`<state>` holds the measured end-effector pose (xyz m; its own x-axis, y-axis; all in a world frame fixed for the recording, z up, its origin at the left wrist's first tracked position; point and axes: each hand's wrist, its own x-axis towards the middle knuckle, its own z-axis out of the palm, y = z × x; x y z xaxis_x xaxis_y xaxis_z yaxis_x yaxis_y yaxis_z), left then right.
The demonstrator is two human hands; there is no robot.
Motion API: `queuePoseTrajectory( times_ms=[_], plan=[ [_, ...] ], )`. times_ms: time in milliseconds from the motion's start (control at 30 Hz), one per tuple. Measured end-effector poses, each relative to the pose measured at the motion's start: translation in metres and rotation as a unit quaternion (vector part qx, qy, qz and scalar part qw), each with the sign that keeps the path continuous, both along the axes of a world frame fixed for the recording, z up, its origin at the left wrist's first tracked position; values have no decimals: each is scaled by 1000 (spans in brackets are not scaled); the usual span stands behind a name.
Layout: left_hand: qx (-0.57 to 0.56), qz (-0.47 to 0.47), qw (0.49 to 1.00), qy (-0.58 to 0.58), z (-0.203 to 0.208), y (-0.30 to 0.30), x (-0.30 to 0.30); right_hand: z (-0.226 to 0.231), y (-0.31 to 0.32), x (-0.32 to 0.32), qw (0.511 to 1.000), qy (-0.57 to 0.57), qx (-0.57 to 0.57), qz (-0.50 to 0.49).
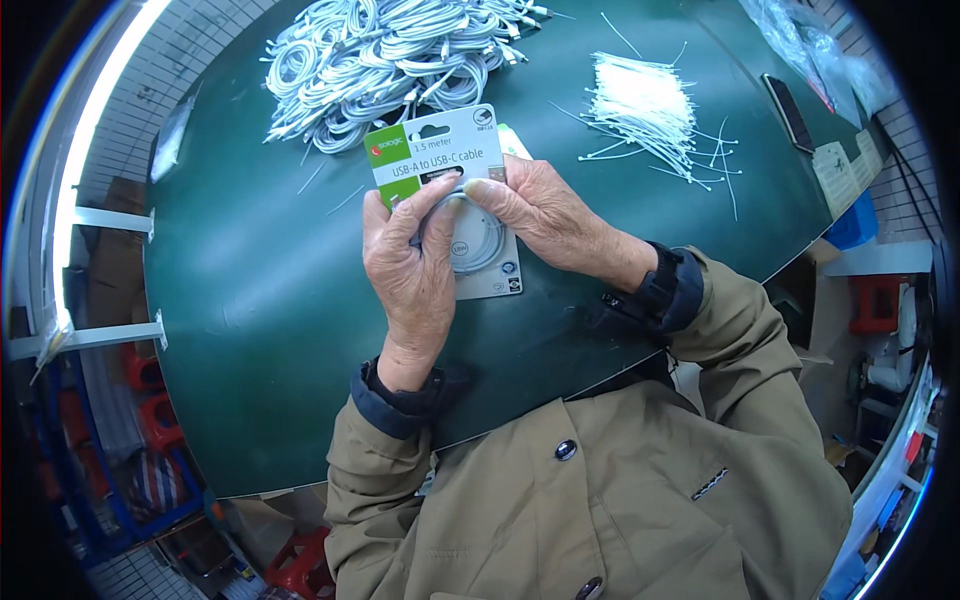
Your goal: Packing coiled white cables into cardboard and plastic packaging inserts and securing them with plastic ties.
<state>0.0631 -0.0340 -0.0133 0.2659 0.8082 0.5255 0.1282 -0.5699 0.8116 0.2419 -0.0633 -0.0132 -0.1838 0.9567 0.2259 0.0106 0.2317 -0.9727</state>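
A white and green cardboard hanger card [450,140] is held up over the table in both hands. A coiled grey-white cable [482,238] lies against its lower front. My left hand [408,275] grips the card's left side, its thumb pressed at the top of the coil. From the right, my right hand [555,215] pinches the card, with the thumb on its face near the coil and the other fingers behind it. The two thumbs nearly meet. Whatever the fingers behind the card touch is hidden. Another pale, green-marked piece [513,143] shows partly behind the card.
A large heap of coiled grey-white cables [390,70] lies at the far left of the green table [270,380]. White cable ties [643,105] are piled at far right, some loose. A phone [788,113], clear plastic bags [800,45] and a blue container [852,224] are farther right.
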Motion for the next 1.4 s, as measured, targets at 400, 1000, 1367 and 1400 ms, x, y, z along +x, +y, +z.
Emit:
queuePoseTrajectory(
  times_ms=[400,1000,1367,1400],
  plan=[
    [-124,-12,990,-61,6,-9,-3,4,-1,-9,987,115,-2,-116],
    [28,25,999,-19,2,2,-10,1,-4,-20,937,-174,210,-216],
    [-36,-30,999,2,4,9,-14,-2,0,-19,952,-109,189,-214],
    [-65,-47,997,-21,4,10,-13,-2,1,-17,958,-85,177,-210]
  ],
)
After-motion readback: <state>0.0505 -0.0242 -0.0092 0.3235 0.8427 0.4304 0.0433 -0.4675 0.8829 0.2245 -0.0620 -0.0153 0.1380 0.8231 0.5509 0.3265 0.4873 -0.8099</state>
